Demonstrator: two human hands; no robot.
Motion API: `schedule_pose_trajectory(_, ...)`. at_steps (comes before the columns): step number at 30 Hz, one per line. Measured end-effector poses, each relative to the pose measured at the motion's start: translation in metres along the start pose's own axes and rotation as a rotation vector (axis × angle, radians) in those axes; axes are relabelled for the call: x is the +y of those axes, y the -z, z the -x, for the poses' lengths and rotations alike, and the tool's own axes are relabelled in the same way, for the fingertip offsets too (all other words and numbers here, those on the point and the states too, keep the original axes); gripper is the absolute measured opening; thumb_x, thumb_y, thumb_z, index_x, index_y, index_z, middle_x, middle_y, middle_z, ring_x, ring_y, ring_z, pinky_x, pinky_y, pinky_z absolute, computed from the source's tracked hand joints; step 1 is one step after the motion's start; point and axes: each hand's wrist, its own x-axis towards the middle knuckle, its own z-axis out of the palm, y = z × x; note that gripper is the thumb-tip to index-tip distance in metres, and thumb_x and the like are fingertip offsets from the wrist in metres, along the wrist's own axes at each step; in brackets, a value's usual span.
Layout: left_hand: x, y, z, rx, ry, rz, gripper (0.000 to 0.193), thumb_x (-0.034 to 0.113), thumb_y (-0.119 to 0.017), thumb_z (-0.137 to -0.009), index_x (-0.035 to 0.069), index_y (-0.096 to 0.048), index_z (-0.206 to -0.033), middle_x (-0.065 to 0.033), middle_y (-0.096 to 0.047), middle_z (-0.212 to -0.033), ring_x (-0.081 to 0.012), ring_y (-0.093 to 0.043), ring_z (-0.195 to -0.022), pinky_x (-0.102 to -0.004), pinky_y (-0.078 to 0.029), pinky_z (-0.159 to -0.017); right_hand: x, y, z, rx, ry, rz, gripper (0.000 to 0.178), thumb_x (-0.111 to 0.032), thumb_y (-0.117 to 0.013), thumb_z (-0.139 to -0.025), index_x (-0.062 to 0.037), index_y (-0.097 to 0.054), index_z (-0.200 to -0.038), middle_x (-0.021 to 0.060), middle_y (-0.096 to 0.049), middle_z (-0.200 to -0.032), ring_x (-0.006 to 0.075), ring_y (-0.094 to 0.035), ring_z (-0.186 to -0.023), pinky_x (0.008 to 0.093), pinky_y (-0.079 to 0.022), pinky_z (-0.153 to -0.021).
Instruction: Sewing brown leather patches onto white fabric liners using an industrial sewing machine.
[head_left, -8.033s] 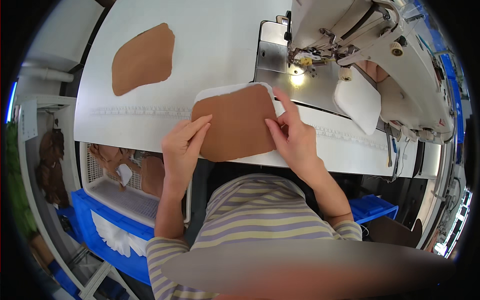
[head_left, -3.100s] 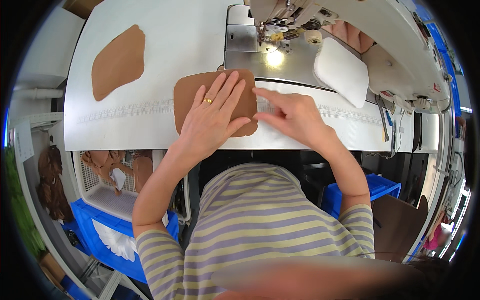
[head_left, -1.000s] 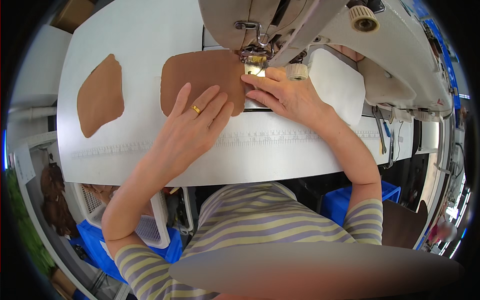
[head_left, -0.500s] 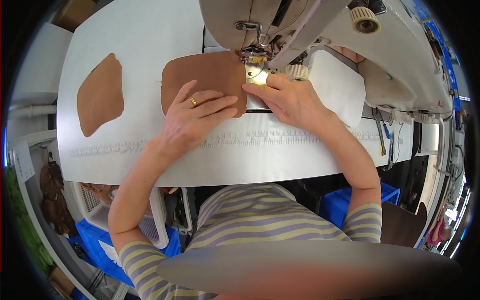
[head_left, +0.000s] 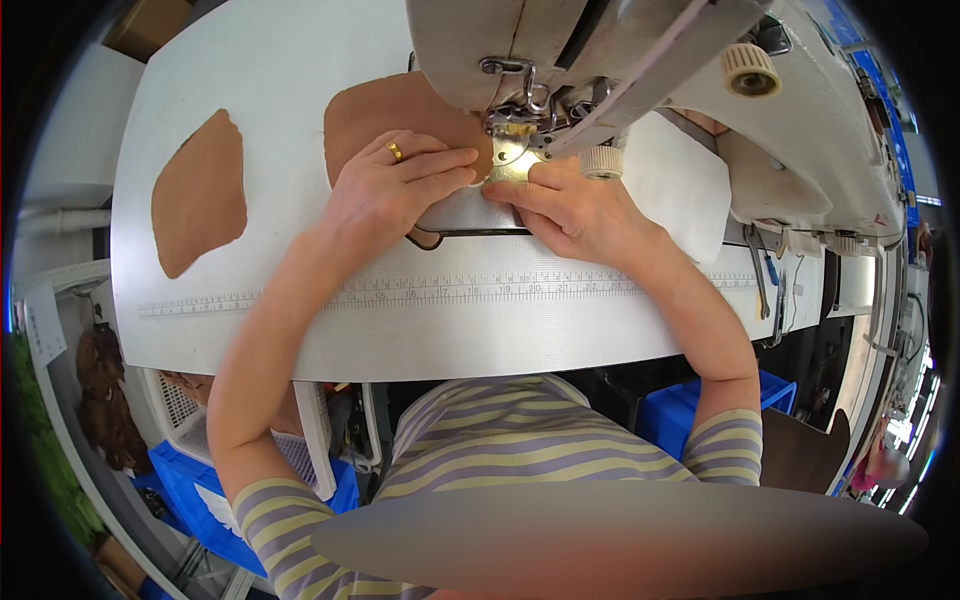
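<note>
A brown leather-like piece with rounded corners (head_left: 390, 105) lies flat on the table, its right edge by the presser foot and needle area of a sewing machine (head_left: 520, 115). My left hand (head_left: 385, 190), a gold ring on one finger, rests its outstretched fingers on the near part of this piece, hiding some of it. My right hand (head_left: 580, 205) lies at the shiny metal plate (head_left: 515, 165) beneath the needle area. Its thumb tip is close to the piece's near right corner, and its index finger lies on the plate, apart from the thumb.
A second brown piece (head_left: 200, 195) lies on the left of the white table (head_left: 450, 340). A printed ruler scale (head_left: 500, 290) runs along the near side. At the right are a white panel (head_left: 680, 185) and hand tools (head_left: 765, 270). A white basket (head_left: 315, 440) sits below the table.
The brown piece has slid away from me past the needle area. Both hands stay beside it; my left fingers have drawn closer together, and my right hand has shifted slightly nearer me.
</note>
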Motion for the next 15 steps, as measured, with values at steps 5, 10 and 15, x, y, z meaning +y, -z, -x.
schedule_pose_trajectory(5, -0.016, -0.009, -0.006, 0.017, -0.062, -0.131, 0.034, 0.008, -0.064, -0.074, 0.005, -0.07, -0.108, -0.0025, -0.068, -0.116, -0.0189, -0.061, -0.106, -0.0403, -0.049, -0.095, 0.007, -0.009, -0.003, 0.094, -0.013, 0.008, 0.029, -0.006, -0.069, -0.072, -0.0128, -0.071, -0.1, 0.0065, -0.065, -0.072, 0.0264, -0.063, -0.062, 0.037, -0.05, -0.052)
schedule_pose_trajectory(10, -0.009, -0.017, -0.007, 0.024, -0.069, -0.29, 0.036, 0.01, -0.066, -0.075, 0.005, -0.068, -0.11, -0.0053, -0.068, -0.117, -0.0183, -0.061, -0.112, -0.0403, -0.046, -0.099, 0.006, -0.005, -0.001, 0.097, -0.061, 0.037, 0.029, -0.006, -0.069, -0.074, -0.013, -0.071, -0.102, 0.008, -0.063, -0.07, 0.0273, -0.062, -0.061, 0.0379, -0.049, -0.052)
schedule_pose_trajectory(15, 0.01, -0.02, -0.011, 0.056, -0.042, -0.36, 0.037, 0.009, -0.065, -0.074, 0.0, -0.066, -0.11, -0.0098, -0.067, -0.116, -0.0201, -0.062, -0.109, -0.0396, -0.046, -0.099, 0.007, 0.002, -0.001, 0.106, -0.05, 0.047, 0.029, -0.005, -0.068, -0.076, -0.0125, -0.07, -0.104, 0.0081, -0.063, -0.072, 0.0276, -0.063, -0.062, 0.0384, -0.05, -0.054)
